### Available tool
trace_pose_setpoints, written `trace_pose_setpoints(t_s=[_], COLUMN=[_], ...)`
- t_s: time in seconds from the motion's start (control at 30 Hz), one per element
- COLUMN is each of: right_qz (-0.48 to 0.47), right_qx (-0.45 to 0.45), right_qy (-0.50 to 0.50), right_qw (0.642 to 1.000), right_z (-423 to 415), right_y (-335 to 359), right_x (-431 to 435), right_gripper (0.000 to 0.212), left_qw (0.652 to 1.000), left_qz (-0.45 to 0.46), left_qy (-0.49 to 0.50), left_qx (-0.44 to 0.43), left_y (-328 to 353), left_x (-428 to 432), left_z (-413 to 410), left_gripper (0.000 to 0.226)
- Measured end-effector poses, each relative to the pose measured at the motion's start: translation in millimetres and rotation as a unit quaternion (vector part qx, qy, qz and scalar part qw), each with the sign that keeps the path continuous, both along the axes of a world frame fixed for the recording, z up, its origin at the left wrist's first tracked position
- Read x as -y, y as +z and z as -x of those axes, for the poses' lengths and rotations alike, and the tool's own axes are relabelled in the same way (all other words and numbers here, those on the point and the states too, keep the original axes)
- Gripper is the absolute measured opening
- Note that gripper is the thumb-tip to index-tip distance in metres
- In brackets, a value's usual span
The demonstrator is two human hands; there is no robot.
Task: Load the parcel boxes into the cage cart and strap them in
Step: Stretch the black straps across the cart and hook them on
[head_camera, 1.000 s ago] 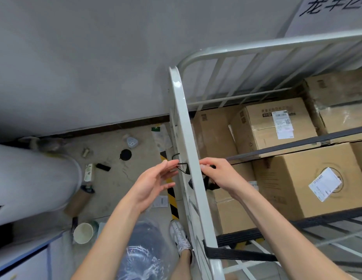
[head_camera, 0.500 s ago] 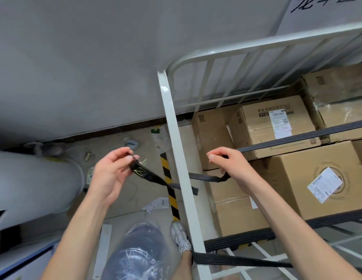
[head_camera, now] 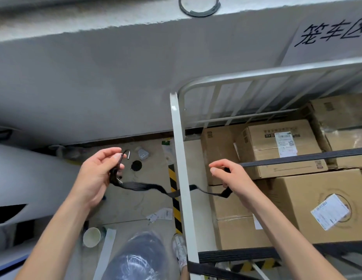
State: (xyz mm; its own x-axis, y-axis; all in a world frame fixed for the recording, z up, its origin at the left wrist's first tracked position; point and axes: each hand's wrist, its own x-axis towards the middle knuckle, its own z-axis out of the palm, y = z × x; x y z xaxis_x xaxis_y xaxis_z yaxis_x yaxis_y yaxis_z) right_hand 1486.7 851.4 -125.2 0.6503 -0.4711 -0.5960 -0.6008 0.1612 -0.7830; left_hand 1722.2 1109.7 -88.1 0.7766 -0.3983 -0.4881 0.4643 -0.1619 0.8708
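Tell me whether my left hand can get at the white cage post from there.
Probably yes. The left hand, gripping the black strap end, is beside the white post with only the strap itself between them.

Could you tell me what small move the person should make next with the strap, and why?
Probably pull the strap taut: it sags where it passes the white post, its hook end in the left hand, the other part pinched by the right hand. Slack would not hold the boxes.
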Motion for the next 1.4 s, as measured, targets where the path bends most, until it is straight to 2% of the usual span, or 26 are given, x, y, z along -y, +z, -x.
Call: trace_pose_setpoints(t_s=[0.17,0.23,0.27,0.33,0.37,0.43,0.47,0.57,0.73,0.8,0.9,0.97,1.07,1.17,1.3,1.4], right_qz=[0.006,0.005,0.004,-0.006,-0.011,-0.011,-0.011,-0.012,-0.004,-0.001,0.000,0.001,0.000,-0.004,-0.007,-0.013], right_qx=[0.011,0.011,0.009,0.007,0.006,0.000,-0.002,-0.004,-0.012,-0.014,-0.021,-0.026,-0.028,-0.029,-0.032,-0.038], right_qy=[-0.007,-0.009,-0.009,-0.018,-0.022,-0.025,-0.026,-0.030,-0.026,-0.022,-0.018,-0.018,-0.018,-0.019,-0.017,-0.014], right_qw=[1.000,1.000,1.000,1.000,1.000,1.000,1.000,0.999,1.000,1.000,1.000,1.000,0.999,0.999,0.999,0.999], right_z=[0,1,2,4,5,7,8,8,2,-2,-8,-12,-17,-20,-23,-25], right_y=[4,3,1,-2,-4,-8,-10,-14,-18,-19,-20,-21,-23,-25,-31,-35], right_x=[7,8,8,7,7,6,6,5,0,-2,-1,1,3,3,2,1], right_gripper=[0.012,0.013,0.015,0.019,0.021,0.023,0.024,0.023,0.022,0.021,0.020,0.019,0.019,0.018,0.018,0.018], left_qw=[0.991,0.987,0.990,0.992,0.989,0.984,0.983,0.979,0.974,0.979,0.993,0.987,0.978,0.967,0.959,0.960], left_qz=[-0.098,-0.133,-0.133,-0.074,-0.043,-0.010,-0.001,0.031,0.093,0.073,-0.025,-0.089,-0.126,-0.149,-0.139,-0.159], left_qy=[-0.048,-0.043,-0.036,-0.036,-0.043,-0.068,-0.077,-0.072,0.014,0.020,-0.072,-0.124,-0.143,-0.170,-0.216,-0.215], left_qx=[0.080,0.073,0.034,-0.091,-0.135,-0.165,-0.169,-0.186,-0.207,-0.192,-0.094,-0.045,-0.080,-0.120,-0.121,-0.085], left_y=[-5,-9,-9,-7,-6,-3,-2,-5,-12,-13,-23,-31,-33,-36,-44,-54], left_x=[2,3,3,-3,-9,-20,-24,-29,-24,-18,-16,-17,-15,-19,-16,-3], left_z=[14,18,19,19,18,17,17,17,23,24,18,10,-3,-13,-15,-6], left_gripper=[0.011,0.007,0.008,0.014,0.026,0.050,0.055,0.052,0.028,0.013,0.023,0.027,0.025,0.050,0.021,0.014])
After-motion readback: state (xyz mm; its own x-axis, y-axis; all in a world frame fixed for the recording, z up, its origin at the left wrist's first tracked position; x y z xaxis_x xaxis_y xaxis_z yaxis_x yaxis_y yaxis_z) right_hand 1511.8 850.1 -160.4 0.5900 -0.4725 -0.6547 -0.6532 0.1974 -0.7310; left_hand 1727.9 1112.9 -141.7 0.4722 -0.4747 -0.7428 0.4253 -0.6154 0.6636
